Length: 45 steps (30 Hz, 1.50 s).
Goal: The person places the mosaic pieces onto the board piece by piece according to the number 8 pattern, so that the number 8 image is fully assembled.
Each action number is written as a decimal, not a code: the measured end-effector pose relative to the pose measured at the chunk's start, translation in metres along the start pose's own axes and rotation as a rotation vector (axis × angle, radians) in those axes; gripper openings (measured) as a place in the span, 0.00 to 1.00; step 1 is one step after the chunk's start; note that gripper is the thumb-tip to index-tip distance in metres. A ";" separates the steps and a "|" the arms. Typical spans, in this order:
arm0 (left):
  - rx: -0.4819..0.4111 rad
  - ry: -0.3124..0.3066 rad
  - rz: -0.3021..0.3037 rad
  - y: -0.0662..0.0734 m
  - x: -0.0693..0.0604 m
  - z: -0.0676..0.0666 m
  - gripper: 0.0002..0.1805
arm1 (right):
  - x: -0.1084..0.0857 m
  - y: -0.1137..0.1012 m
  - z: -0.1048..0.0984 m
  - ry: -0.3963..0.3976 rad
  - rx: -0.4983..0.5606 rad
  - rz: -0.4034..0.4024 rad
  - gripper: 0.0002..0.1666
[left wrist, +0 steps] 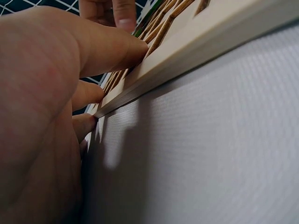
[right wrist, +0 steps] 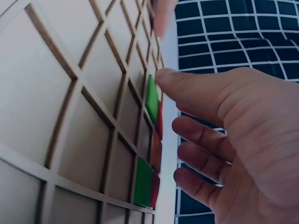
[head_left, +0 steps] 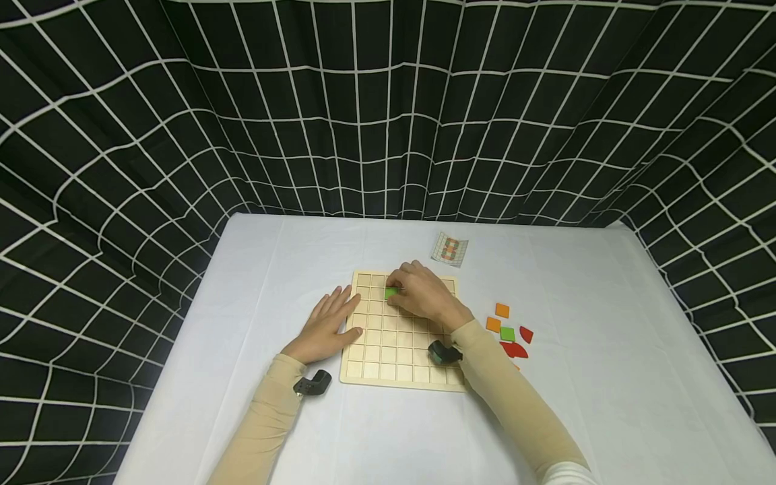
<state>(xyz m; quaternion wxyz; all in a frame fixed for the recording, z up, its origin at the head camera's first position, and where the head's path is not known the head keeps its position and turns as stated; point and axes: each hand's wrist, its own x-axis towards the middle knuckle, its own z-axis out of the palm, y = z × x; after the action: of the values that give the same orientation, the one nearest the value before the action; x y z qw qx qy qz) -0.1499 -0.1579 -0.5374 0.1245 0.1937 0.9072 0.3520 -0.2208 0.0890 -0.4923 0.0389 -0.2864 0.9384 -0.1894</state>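
Note:
A wooden grid board [head_left: 372, 337] lies on the white table. My left hand [head_left: 326, 330] rests at its left side, fingers spread; its thumb [left wrist: 124, 49] touches the rim in the left wrist view. My right hand [head_left: 422, 291] is over the board's far part, beside a green square tile [head_left: 391, 294]. In the right wrist view the thumb tip is at this green tile [right wrist: 152, 99], and the loosely bent fingers stand apart from it. Along the far row sit another green tile [right wrist: 143, 182], an orange tile [right wrist: 156, 151] and red pieces [right wrist: 154, 190], which the hand mostly hides in the head view.
Right of the board lie loose orange tiles [head_left: 502, 310], a green tile [head_left: 507, 334] and red quarter-round pieces [head_left: 526, 335]; the right forearm partly covers this group. A creased printed pattern sheet [head_left: 450, 250] lies behind the board. Black gridded curtains [head_left: 388, 135] surround the table.

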 end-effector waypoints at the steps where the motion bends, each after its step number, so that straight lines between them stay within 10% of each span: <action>1: 0.003 -0.002 -0.003 0.000 0.000 0.000 0.40 | -0.001 0.000 -0.001 0.002 0.017 -0.002 0.18; 11: 0.050 -0.053 -0.047 0.005 0.001 -0.006 0.41 | -0.018 -0.008 -0.031 0.023 0.440 0.016 0.13; 25: 0.060 -0.067 -0.038 0.001 0.003 -0.004 0.41 | -0.057 0.011 -0.070 0.073 0.438 0.063 0.12; 45: 0.073 -0.052 -0.044 0.000 0.002 -0.003 0.41 | -0.109 0.062 -0.083 0.101 0.312 0.342 0.18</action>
<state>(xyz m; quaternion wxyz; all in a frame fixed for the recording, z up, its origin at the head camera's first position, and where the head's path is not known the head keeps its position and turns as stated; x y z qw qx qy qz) -0.1531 -0.1585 -0.5350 0.1485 0.1871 0.9199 0.3109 -0.1773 0.2243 -0.4426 0.0673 -0.1039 0.9333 -0.3370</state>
